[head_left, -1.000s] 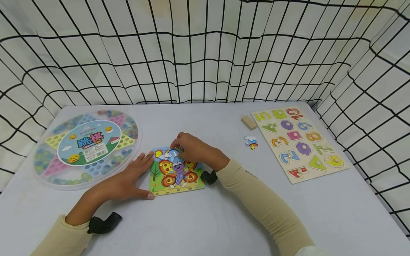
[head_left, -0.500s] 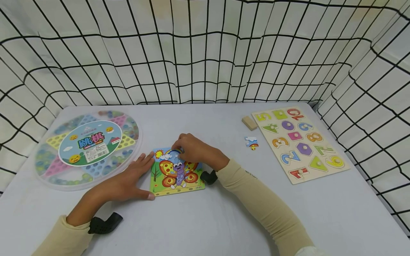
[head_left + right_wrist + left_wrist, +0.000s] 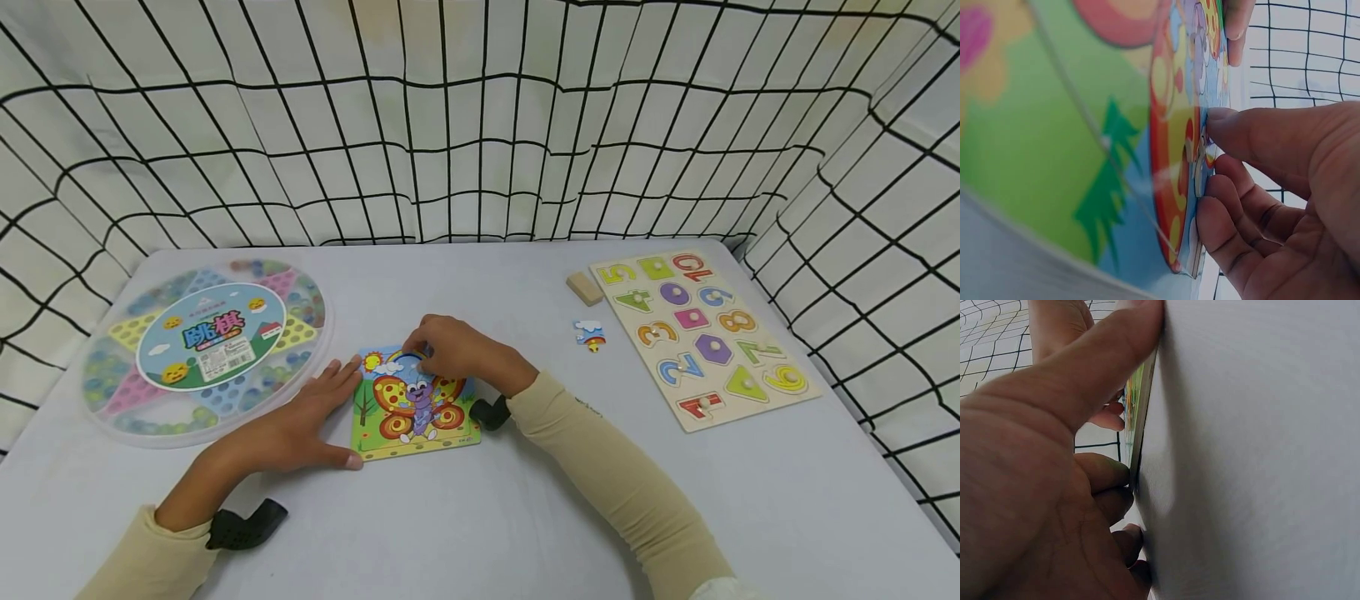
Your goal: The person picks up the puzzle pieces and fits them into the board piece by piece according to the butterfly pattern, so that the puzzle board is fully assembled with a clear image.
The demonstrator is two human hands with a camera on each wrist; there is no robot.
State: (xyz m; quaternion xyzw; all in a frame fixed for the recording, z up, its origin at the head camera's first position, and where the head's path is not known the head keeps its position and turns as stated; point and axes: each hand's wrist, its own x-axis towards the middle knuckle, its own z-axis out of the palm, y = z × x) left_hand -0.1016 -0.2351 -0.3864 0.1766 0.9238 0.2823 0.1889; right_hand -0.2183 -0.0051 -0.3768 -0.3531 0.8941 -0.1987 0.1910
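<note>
A butterfly jigsaw puzzle (image 3: pixel 420 408) in a square tray lies flat on the white table, mostly filled with its picture. My right hand (image 3: pixel 453 346) is over its top right part, thumb and fingertips pinching a small puzzle piece (image 3: pixel 1199 172) at the board's surface; the hand covers much of it. Spread along the puzzle's left side, my left hand (image 3: pixel 300 425) has its thumb at the lower left corner and its fingertips at the upper left edge. In the left wrist view the left thumb (image 3: pixel 1104 356) lies along the tray's edge (image 3: pixel 1141 419).
One loose puzzle piece (image 3: pixel 590 335) lies to the right, near a small wooden block (image 3: pixel 584 288). Farther right is a number-and-shape peg board (image 3: pixel 705 342). A round Chinese checkers box (image 3: pixel 206 350) sits left, close to the left hand. Black wire mesh (image 3: pixel 480 150) surrounds the table's back and sides.
Almost nothing differs: the right hand stays at the puzzle's top right with only a slight shift of its fingers. The left hand keeps its place.
</note>
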